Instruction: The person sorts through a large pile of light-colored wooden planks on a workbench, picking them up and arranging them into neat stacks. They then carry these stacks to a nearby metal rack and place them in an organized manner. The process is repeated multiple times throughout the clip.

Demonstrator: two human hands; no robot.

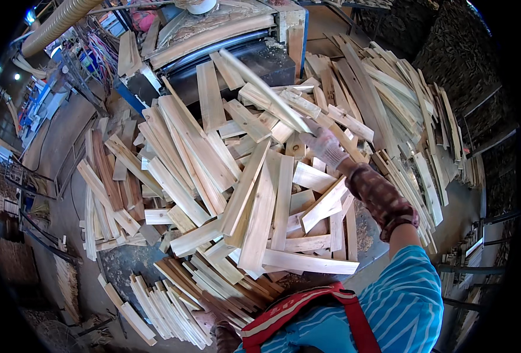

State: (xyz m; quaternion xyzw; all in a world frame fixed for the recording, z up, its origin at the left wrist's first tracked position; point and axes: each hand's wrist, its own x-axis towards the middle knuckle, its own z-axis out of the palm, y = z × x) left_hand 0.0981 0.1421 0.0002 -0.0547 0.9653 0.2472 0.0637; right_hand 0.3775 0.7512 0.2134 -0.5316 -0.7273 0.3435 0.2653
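In a white glove, my right hand (325,146) is closed on the near end of a pale wooden board (266,88). The board slants up and left over the heap toward the machine's roller opening, and it is slightly blurred. Below it lies a jumbled heap of loose boards (260,217). My left hand (204,319) is low in the picture, against a row of narrow wooden slats (169,309). Its fingers are small and partly hidden, so its grip is unclear.
A wood-working machine (213,47) with a metal roller stands at the far side, sawdust on its top. More stacked boards (384,94) lie at the right, others (104,194) at the left. A ribbed hose (60,26) hangs at upper left.
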